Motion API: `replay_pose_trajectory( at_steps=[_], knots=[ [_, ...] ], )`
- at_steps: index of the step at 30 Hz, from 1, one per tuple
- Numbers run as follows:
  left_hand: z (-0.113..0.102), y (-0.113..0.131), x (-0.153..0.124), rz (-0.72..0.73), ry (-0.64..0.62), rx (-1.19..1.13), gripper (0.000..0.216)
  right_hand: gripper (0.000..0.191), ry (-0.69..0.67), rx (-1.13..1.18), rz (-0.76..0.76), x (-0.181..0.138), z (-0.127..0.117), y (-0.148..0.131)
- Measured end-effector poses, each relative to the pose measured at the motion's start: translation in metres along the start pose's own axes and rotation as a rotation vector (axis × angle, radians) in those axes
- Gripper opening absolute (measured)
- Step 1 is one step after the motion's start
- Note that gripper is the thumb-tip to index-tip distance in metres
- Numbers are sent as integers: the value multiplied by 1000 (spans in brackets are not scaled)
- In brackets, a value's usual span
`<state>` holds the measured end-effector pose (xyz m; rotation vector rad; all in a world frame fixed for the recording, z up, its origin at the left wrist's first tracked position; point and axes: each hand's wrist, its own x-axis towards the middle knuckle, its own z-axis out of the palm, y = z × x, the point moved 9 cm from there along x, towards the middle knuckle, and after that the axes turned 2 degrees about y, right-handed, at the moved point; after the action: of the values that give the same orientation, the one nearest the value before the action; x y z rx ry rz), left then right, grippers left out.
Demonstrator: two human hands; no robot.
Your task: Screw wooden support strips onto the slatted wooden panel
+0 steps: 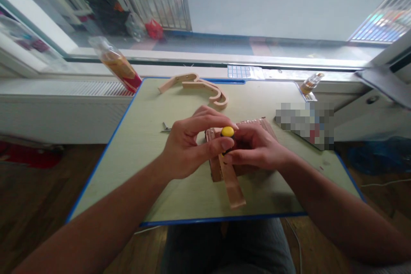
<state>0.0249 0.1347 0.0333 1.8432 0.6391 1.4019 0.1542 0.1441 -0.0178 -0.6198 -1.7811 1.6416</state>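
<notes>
In the middle of the table, my left hand pinches a screwdriver by its yellow and black handle, seen nearly end-on. The handle stands over a flat wooden strip, whose free end points towards me. Close against the screwdriver's lower part is my right hand, with thumb and fingers closed at the strip. Both lie over a brown cardboard box, partly covered by my hands. The screwdriver's tip is hidden. Curved wooden pieces lie farther back on the table.
The pale table has a blue edge. Small metal parts lie left of the box. A drink bottle leans at the back left, and a smaller bottle stands at the back right. A blurred-out object lies at the right.
</notes>
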Motion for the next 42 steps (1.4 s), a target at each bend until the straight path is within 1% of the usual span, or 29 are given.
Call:
replay_pose_trajectory(
  at_steps=[4,7,9,10,12,13,15,17,20,23,25,27,29,30,34,36,38,40,42],
  knots=[
    [3,2,1,-10,-81,28,25,28,-17,31,18,1,1,2],
    [8,4,0,6,-106,-6,36,35,4,80,34,1,3,7],
    [6,4,0,14,-45,-28,50,40,20,114,50,1,5,11],
    [2,4,0,14,1,-30,52,41,29,125,60,1,6,13],
    [-4,4,2,7,71,-14,47,39,43,139,84,0,6,16],
    [-7,5,3,15,80,3,44,38,51,143,96,0,6,16],
    [-9,10,5,43,47,45,42,38,46,160,121,0,5,15],
    [-11,12,8,60,-10,76,42,37,5,184,142,1,5,13],
    [-12,11,10,22,-69,55,38,29,-73,191,140,1,6,6],
    [-6,10,9,-40,-105,3,30,24,-62,171,86,1,4,2],
    [-1,11,9,-44,-117,-17,31,27,-31,168,53,0,4,3],
    [1,15,8,-16,-85,-34,39,31,-3,169,38,-1,5,5],
    [-1,16,7,3,-25,-40,50,33,18,166,37,-3,7,7],
    [-2,16,7,5,2,-36,51,33,26,161,39,-3,7,8],
    [-8,17,7,10,54,9,37,31,21,132,43,-4,4,3],
    [-8,19,7,9,29,7,35,27,-11,117,36,-3,3,-1],
    [-5,22,8,-1,-37,-15,36,26,-34,98,22,-2,2,-4],
    [1,25,7,-14,-105,-30,35,27,-21,74,4,-1,0,-4],
    [4,26,6,-28,-120,-23,32,32,12,49,-12,-1,-2,-3]
  ],
)
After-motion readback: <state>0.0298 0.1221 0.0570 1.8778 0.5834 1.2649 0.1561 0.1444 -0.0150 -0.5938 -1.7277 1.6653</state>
